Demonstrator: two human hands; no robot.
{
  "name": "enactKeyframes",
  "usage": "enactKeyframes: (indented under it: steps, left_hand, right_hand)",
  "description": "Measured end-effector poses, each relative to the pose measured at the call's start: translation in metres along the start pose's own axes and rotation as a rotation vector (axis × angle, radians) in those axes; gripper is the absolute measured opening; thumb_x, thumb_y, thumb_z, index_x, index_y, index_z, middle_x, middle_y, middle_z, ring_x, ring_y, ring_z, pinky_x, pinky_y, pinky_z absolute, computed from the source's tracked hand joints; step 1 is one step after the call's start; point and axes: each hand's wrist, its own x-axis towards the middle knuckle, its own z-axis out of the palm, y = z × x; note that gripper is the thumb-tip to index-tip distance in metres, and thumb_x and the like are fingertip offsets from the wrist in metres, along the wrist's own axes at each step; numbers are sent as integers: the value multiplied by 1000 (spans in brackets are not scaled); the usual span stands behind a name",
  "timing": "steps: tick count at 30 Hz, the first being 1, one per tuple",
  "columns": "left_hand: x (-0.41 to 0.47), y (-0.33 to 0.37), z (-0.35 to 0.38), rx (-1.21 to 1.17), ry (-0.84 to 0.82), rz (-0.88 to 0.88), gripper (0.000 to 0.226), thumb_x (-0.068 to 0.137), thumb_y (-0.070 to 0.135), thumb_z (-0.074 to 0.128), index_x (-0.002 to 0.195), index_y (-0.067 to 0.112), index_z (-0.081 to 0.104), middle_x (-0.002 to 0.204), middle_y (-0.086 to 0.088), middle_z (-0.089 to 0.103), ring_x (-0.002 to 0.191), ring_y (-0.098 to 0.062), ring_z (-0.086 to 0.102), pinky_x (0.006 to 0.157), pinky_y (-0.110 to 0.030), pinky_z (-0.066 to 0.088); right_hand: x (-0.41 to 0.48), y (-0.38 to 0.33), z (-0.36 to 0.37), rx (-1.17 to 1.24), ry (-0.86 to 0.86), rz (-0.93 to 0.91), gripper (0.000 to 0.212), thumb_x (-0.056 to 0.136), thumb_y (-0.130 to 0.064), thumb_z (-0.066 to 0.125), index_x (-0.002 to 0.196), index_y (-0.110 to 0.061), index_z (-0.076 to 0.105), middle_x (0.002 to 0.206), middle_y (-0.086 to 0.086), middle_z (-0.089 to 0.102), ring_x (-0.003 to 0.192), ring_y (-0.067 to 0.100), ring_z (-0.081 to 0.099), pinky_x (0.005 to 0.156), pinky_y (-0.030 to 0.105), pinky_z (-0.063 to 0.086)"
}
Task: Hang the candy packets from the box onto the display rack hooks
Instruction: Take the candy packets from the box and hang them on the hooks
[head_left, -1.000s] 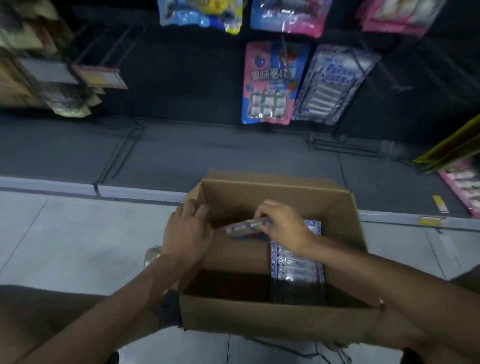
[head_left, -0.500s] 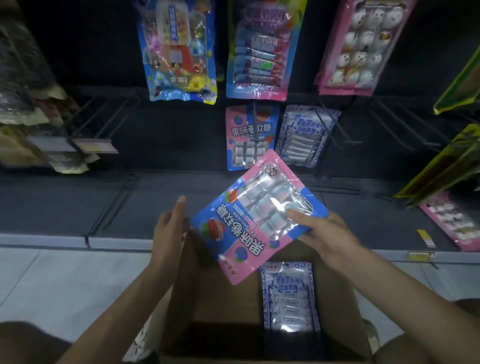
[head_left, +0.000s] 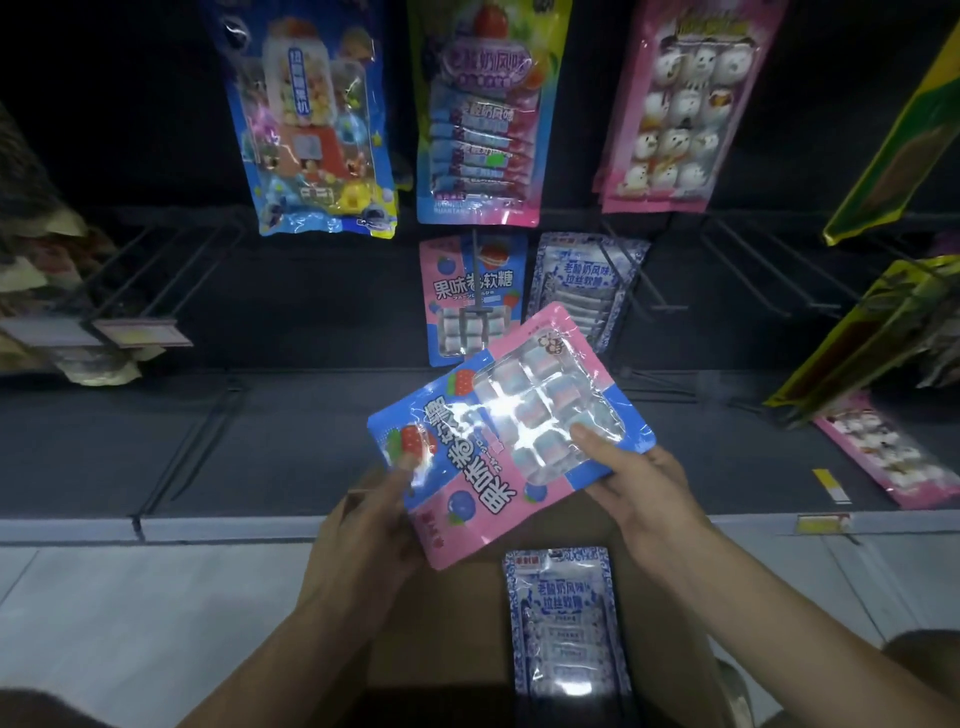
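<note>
Upside-down, pink-blue candy packet (head_left: 511, 436) tilted, glare on clear window, both hands gripping

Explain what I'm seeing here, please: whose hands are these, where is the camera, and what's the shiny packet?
There is no machine here. A person wears one camera on the head, looking forward and down, so you see their own arms. The left hand and right hand both grip a pink-and-blue candy packet, held tilted above an open cardboard box. A blue-and-white packet lies inside the box. Ahead stands a display rack: a matching packet already hangs there, other packets hang above it, and some wire hooks are bare.
</note>
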Motion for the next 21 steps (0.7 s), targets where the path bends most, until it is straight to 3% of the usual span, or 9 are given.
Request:
enactKeyframes:
  steps: [2, 4, 6, 9, 12, 15, 17, 18, 21]
  left_hand:
    - [-6, -3, 12, 6, -67, 54, 35, 101, 25, 66, 132, 9, 68, 127, -19, 73, 114, -40, 72, 100, -56, 54]
    - [-8, -6, 16, 2, -77, 52, 27, 99, 10, 66, 126, 7, 70, 119, -16, 76, 109, -38, 74, 100, -53, 55]
    - [-6, -5, 11, 37, -22, 52, 30, 93, 14, 76, 122, 12, 72, 117, -14, 78, 107, -38, 75, 101, -58, 55]
    - [-1, 3, -1, 133, 50, 60, 55, 75, 38, 93, 123, 21, 74, 119, -12, 77, 107, -38, 75, 99, -65, 55]
    - [-1, 16, 0, 179, 57, 102, 38, 83, 20, 87, 119, 10, 75, 112, -17, 78, 100, -41, 76, 89, -64, 59]
    - [0, 30, -1, 258, 99, 245, 15, 88, -5, 75, 102, 2, 78, 90, -13, 81, 80, -28, 80, 64, -40, 65]
    - [5, 38, -9, 583, 175, 432, 6, 87, 10, 79, 91, 5, 80, 74, -2, 79, 71, -10, 76, 57, -27, 58]
    - [9, 43, -12, 851, 228, 492, 18, 85, 26, 79, 90, 9, 82, 72, -2, 78, 73, -10, 76, 58, -28, 57]
    - [11, 55, -9, 1453, 287, 579, 21, 92, 37, 72, 112, 35, 79, 101, -2, 80, 103, -31, 73, 72, -38, 51]
  right_hand:
    - [-2, 1, 2, 32, -15, 23, 39, 87, -14, 83, 125, -13, 75, 115, 5, 80, 107, 23, 78, 103, 41, 56]
    - [-3, 3, 3, 36, -40, 45, 39, 87, -13, 82, 125, -12, 74, 115, 6, 80, 107, 23, 78, 103, 41, 55]
    - [-3, 4, 3, 2, -73, 56, 39, 87, -14, 83, 125, -12, 74, 115, 6, 80, 107, 23, 78, 103, 39, 55]
    - [-1, 5, 0, -121, -98, 92, 44, 82, -20, 89, 123, -14, 75, 113, 5, 81, 106, 22, 78, 105, 38, 55]
    - [6, 12, -5, -312, -95, 137, 53, 70, -38, 97, 116, -19, 80, 111, 2, 81, 104, 18, 78, 101, 36, 58]
    - [12, 24, -3, -467, -33, 91, 58, 68, -33, 99, 120, -21, 76, 108, 0, 80, 103, 17, 76, 99, 38, 59]
    - [15, 27, 0, -554, 30, -4, 72, 74, -24, 97, 137, -17, 63, 107, -4, 71, 99, 11, 70, 88, 27, 55]
    - [14, 26, 2, -623, 36, -71, 80, 75, -25, 96, 143, -19, 55, 109, -8, 67, 99, 8, 66, 87, 25, 53]
    - [9, 23, 3, -881, -27, -265, 97, 73, -38, 96, 154, -33, 44, 134, -9, 59, 118, 8, 61, 104, 32, 50]
